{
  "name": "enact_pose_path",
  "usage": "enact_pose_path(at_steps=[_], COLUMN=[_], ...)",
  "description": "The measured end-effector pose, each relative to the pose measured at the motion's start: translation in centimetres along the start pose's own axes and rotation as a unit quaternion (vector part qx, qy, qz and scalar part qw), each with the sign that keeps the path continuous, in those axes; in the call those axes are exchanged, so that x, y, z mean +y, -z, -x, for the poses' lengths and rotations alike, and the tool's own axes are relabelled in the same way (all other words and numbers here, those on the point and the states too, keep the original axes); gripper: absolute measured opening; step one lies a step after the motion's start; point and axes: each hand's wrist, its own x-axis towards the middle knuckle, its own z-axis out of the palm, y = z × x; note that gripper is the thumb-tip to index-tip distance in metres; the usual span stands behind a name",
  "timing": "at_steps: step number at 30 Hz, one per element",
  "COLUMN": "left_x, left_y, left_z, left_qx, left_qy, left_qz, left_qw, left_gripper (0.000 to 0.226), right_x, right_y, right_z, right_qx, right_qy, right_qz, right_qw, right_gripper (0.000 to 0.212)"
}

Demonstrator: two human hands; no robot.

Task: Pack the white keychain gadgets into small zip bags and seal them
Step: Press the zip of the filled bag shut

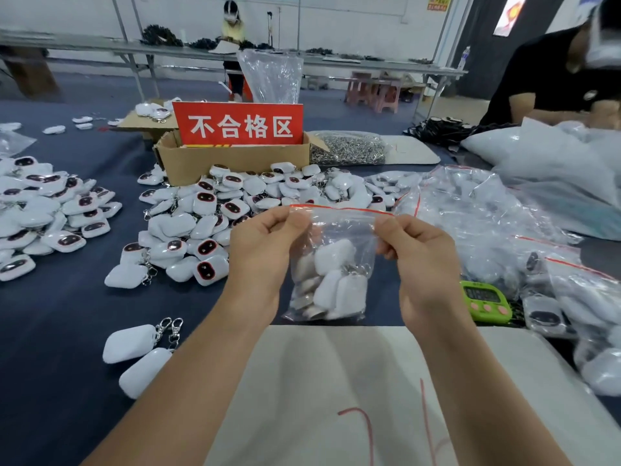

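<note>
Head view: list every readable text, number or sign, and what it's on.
"不合格区": white characters on the red rectangular sign standing in the brown cardboard box.
Digits on the green digital timer: too blurred to read.
Text on the yellow and red wall poster: too small to read.
Red pen strokes on the white sheet: not legible.
No print visible on the small clear zip bag.

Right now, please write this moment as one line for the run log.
zip bag: held up, gadgets inside | left hand: pinches zip strip | right hand: pinches zip strip | seal: cannot tell
</note>
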Motion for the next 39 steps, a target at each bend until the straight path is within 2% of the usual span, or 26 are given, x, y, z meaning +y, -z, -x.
enact_pose_path(at_steps=[3, 7, 17, 21, 25, 28, 31, 36, 39], left_x=[-0.8, -1.1, -1.6, -1.7, -1.9, -2.0, -2.0, -1.6, -1.7], left_y=[0.1, 0.7, 0.7, 0.5, 0.6, 0.3, 0.3, 0.2, 0.0], left_z=[-0.1, 0.0, 1.7, 1.8, 1.9, 2.4, 2.4, 2.7, 2.9], left_qx=[-0.005, 0.002, 0.048, 0.052, 0.019, -0.016, -0.014, -0.050, -0.050], left_qy=[0.006, 0.004, -0.035, -0.039, -0.057, -0.067, -0.065, -0.055, -0.048], left_qz=[0.011, 0.018, 0.013, 0.007, -0.012, -0.020, -0.012, 0.008, 0.004], left_qw=[1.000, 1.000, 0.998, 0.998, 0.998, 0.997, 0.998, 0.997, 0.998], left_gripper=[0.005, 0.005, 0.010, 0.016, 0.025, 0.024, 0.023, 0.006, 0.007], right_x=[0.9, 1.1, 1.1, 0.9, 1.2, 1.3, 1.5, 1.5, 1.7], right_y=[0.6, 0.3, 1.1, 0.8, 0.8, 0.4, 0.2, 0.0, -0.3], right_z=[0.4, 0.9, 1.6, 1.9, 1.9, 2.2, 2.4, 2.5, 2.5], right_qx=[-0.002, -0.010, -0.022, -0.031, -0.034, -0.067, -0.067, -0.072, -0.081], right_qy=[0.022, 0.030, 0.041, 0.025, 0.037, 0.027, 0.023, 0.035, 0.044], right_qz=[0.013, 0.016, -0.001, -0.038, -0.018, -0.030, -0.034, -0.023, -0.027], right_qw=[1.000, 0.999, 0.999, 0.999, 0.999, 0.997, 0.997, 0.997, 0.995], right_gripper=[0.032, 0.021, 0.027, 0.021, 0.026, 0.014, 0.014, 0.008, 0.011])
